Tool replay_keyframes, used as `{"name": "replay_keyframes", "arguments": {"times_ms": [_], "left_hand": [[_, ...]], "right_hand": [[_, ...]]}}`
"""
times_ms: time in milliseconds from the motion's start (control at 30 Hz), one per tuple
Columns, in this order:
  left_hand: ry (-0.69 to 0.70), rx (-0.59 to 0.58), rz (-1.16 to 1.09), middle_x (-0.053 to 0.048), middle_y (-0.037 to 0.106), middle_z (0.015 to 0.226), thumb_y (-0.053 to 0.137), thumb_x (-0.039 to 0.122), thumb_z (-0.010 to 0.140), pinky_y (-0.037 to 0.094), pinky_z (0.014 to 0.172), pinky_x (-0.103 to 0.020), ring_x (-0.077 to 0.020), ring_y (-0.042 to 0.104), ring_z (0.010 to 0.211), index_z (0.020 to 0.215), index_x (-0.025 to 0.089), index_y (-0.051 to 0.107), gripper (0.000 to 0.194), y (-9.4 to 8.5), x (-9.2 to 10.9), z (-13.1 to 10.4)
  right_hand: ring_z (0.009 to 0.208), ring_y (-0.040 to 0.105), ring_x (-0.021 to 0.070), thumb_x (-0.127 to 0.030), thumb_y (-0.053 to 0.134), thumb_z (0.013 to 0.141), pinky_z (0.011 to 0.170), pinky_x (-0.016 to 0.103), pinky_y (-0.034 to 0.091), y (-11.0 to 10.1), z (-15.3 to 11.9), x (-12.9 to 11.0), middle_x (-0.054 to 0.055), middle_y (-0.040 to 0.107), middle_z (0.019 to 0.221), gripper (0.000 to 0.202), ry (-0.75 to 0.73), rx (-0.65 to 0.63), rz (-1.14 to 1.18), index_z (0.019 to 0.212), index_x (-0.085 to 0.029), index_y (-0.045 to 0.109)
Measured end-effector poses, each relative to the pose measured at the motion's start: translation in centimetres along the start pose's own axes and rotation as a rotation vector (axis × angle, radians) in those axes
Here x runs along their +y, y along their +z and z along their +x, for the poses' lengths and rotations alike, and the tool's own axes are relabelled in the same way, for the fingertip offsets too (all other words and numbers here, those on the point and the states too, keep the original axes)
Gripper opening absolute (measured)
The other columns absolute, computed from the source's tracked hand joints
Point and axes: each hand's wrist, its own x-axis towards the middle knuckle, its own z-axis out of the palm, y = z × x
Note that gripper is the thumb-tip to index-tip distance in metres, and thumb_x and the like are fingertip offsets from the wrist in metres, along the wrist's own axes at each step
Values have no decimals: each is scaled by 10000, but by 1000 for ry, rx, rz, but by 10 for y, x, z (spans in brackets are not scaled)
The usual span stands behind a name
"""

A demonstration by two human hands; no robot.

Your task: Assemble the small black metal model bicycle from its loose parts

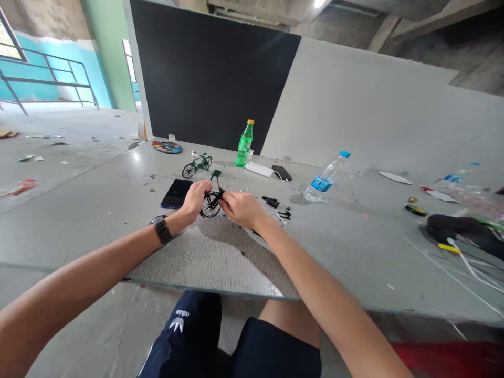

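Note:
Between my two hands, above the grey table, is a partly built model bicycle (211, 205) with a black spoked wheel and a dark green saddle on a post. My left hand (196, 197) pinches its left side. The fingers of my right hand (242, 207) close on a black part at its right side. Some of the frame is hidden behind my fingers. Behind them stands a green model bicycle (197, 164). Beside my left hand lies a dark phone (177, 193). Small black parts (271, 201) lie to the right of my right hand.
A green bottle (244, 144), a white power bank (259, 169) and a dark device (282, 173) are at the back of the table (244, 262). A clear bottle (326, 177) leans at centre right. Tape (416, 210), a black bag (452, 228) and cables are far right.

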Motion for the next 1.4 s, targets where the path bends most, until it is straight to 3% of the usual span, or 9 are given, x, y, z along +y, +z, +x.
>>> {"name": "replay_keyframes", "arguments": {"times_ms": [133,233,467,600,733,900,1100,1400], "left_hand": [[26,-96,17,17,412,649,468,328,854,338,666,-293,-152,387,651,616,219,385,275,1,2,-2],[41,-105,10,22,400,639,461,321,874,342,664,-294,-149,380,637,614,219,382,290,2,4,-2],[10,34,-3,25,390,636,472,277,854,324,644,-292,-144,367,628,608,217,384,268,0,1,-1],[8,-28,13,24,391,626,473,268,844,315,636,-292,-144,364,625,596,215,386,268,3,3,-4],[-4,-26,1,22,393,632,468,310,852,327,648,-293,-147,374,631,603,217,384,278,4,4,-5],[-22,22,5,21,403,645,469,342,837,320,652,-295,-148,375,637,618,219,389,264,0,-4,-1],[-46,-4,24,24,371,640,469,401,828,302,652,-303,-151,359,640,613,224,372,296,2,-6,-2],[-42,54,5,17,408,642,474,469,843,335,673,-302,-161,400,665,610,225,384,349,8,-9,-2]], "right_hand": [[698,568,162,-421,302,1069,577,317,230,-9,1,-2,75,708,921,418,108,59,-34,1021,-172,634],[696,562,157,-422,284,1068,567,305,212,-12,-1,7,69,709,952,405,229,80,-24,1084,-186,613],[700,573,163,-439,242,1079,587,317,222,-7,-1,-6,92,722,967,475,117,-88,-54,1076,-174,637],[688,561,156,-465,231,1077,579,315,211,-9,3,-10,87,717,961,499,160,-28,-42,1052,-185,643],[712,563,153,-572,282,1057,586,291,228,-13,0,10,49,699,892,505,249,3,62,984,-210,626],[732,576,158,-529,374,1043,583,277,258,-19,-7,36,46,696,841,440,326,-118,137,888,-212,637],[682,593,150,-450,586,947,572,277,302,-22,-8,42,47,732,861,263,348,-345,193,877,-236,722],[695,611,145,-339,619,927,582,266,327,-18,-11,46,44,733,882,154,338,-336,177,884,-238,726]]}}
